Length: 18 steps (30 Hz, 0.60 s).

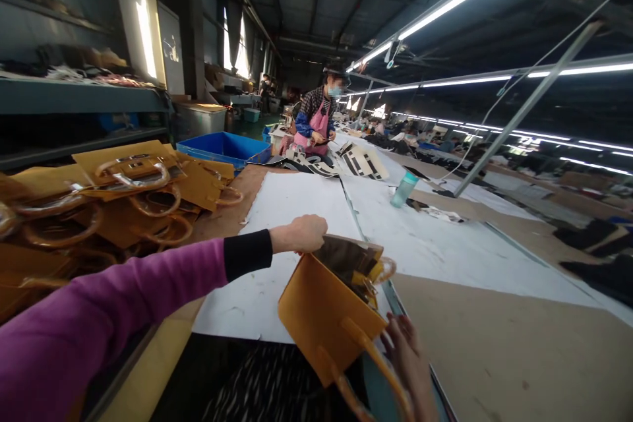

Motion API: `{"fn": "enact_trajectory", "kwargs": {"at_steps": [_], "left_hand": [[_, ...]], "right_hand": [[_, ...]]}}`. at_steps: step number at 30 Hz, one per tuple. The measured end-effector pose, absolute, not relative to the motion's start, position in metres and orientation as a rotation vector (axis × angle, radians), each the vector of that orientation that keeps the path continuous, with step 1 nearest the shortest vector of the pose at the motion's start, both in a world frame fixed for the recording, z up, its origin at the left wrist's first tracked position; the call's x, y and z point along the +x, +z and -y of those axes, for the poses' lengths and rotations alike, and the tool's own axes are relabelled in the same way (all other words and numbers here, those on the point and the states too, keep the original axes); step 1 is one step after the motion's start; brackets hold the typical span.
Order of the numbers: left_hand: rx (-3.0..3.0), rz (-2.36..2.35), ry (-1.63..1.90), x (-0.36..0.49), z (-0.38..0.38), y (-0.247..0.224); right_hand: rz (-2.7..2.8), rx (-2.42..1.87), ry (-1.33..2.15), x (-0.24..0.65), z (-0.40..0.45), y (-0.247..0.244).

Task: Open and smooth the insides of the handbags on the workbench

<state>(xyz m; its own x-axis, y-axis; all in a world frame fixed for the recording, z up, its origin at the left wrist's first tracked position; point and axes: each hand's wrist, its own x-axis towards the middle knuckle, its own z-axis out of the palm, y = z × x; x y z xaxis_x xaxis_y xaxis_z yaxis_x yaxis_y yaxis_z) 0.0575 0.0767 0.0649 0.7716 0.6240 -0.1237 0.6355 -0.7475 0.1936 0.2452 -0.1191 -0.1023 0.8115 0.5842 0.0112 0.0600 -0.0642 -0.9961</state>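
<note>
A mustard-yellow handbag [326, 310] hangs tilted above the near edge of the table, its dark lined mouth turned up and to the right. Closed over the bag's upper corner is my left hand [307, 233], at the end of a purple sleeve with a black cuff. Beside the bag's right corner, my right hand [406, 349] has its fingers apart; whether they touch the bag I cannot tell. One looped handle [378, 359] droops toward my right forearm, and another wrapped handle [388, 269] shows at the far side.
Similar yellow bags [133, 178] lie piled on the left. Behind them stands a blue bin [225, 147]. White sheets [297, 201] cover the table, with a teal bottle [404, 189] on the right. A co-worker in a pink apron [320, 120] is at the far end, near patterned pieces [360, 161].
</note>
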Motion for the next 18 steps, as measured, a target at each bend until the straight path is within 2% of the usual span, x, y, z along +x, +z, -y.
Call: {"fn": "enact_trajectory", "kwargs": {"at_steps": [3,9,14,18], "left_hand": [[2.811,-0.942,-0.029,0.051,-0.082,0.057],[3.098,-0.697,0.106,0.050,-0.090,0.066],[3.110,-0.780,0.119,0.047,-0.094,0.066],[3.087,-0.883,0.153,0.040,-0.092,0.054]], "right_hand": [[0.589,-1.838,0.255,0.243,0.126,-0.068],[1.152,-1.957,0.000,0.228,0.114,0.013],[1.563,-1.979,0.311,0.206,0.090,0.010],[1.478,-2.074,0.148,0.191,0.082,-0.008]]}}
